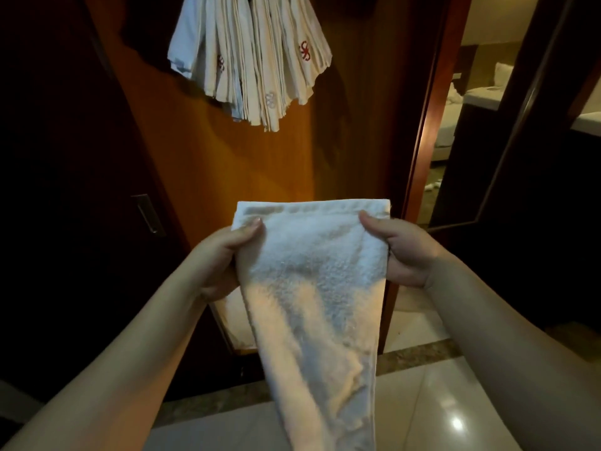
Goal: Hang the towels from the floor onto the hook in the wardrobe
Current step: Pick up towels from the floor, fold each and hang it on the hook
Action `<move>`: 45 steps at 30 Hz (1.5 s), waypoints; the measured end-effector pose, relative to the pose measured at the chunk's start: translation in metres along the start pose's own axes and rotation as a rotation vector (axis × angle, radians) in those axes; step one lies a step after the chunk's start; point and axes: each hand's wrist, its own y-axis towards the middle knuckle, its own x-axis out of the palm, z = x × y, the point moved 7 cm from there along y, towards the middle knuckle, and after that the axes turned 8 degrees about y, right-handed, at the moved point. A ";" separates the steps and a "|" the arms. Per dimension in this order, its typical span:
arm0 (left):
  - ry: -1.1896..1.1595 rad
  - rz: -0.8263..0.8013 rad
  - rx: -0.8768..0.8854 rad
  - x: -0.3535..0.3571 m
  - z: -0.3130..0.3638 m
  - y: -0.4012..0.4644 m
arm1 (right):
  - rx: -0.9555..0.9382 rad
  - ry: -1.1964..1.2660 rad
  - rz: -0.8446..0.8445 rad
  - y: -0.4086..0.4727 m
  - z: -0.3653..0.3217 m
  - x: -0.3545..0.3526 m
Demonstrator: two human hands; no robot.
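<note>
A white terry towel (312, 271) hangs in front of me, stretched flat along its top edge. My left hand (221, 258) pinches its left upper corner, thumb on the near side. My right hand (400, 252) pinches the right upper corner the same way. The towel's lower part droops toward the tiled floor (432, 402). High up, several white towels (250, 60) with red and grey emblems hang bunched against the wooden wardrobe panel (227, 164). The hook itself is hidden behind them.
A dark wardrobe door with a metal handle (148, 214) stands at the left. At the right a wooden frame (426, 125) borders an opening or mirror showing a bed (478, 92). Glossy tiles lie below.
</note>
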 end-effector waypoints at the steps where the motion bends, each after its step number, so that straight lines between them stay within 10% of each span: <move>1: -0.004 0.009 0.000 -0.004 -0.004 -0.001 | 0.018 -0.011 0.007 0.001 0.004 -0.005; 11: -0.137 0.437 -0.034 0.000 -0.039 -0.018 | -0.144 -0.188 0.428 -0.003 0.040 -0.006; 16: 0.169 0.675 0.148 0.041 -0.047 -0.064 | -0.310 -0.486 0.748 -0.038 0.080 0.018; 37: -0.109 0.176 0.139 0.075 -0.055 -0.060 | -0.163 -0.418 0.026 -0.031 0.094 0.066; 45: 0.050 0.247 0.108 0.069 -0.063 -0.064 | -0.430 -0.547 0.260 -0.029 0.076 0.057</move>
